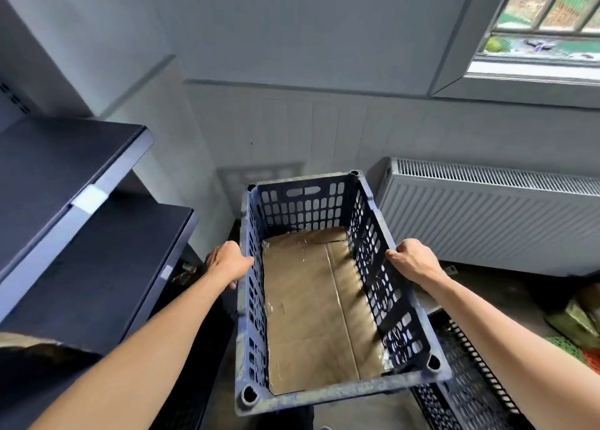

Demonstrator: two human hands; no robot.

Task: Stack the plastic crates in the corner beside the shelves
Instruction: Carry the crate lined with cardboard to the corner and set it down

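- The dark shelves (pixel 65 176) fill your left side, two tiers of them running toward the wall.
- A white radiator (pixel 487 215) runs along the wall on your right, under the window (pixel 545 23).
- The blue plastic crate (pixel 341 392) sits straight ahead of you between the shelves and the radiator, its far end toward the corner. You hold it by both long sides, open top up (what lies beneath it is hidden, so you cannot tell whether it rests on anything).
- A sheet of brown cardboard (pixel 318 306) lines the crate's floor, with shiny tape along its edges.
- A black perforated crate (pixel 470 371) lies low on your right, partly under the blue crate's near right corner.
- Your right hand (pixel 412 260) grips the right rim, fingers curled over the top edge.
- Your left hand (pixel 227 262) clasps the left wall from outside, thumb at the rim and fingers wrapped round below.
- A small white label (pixel 89 199) sticks to the front edge of the upper shelf.
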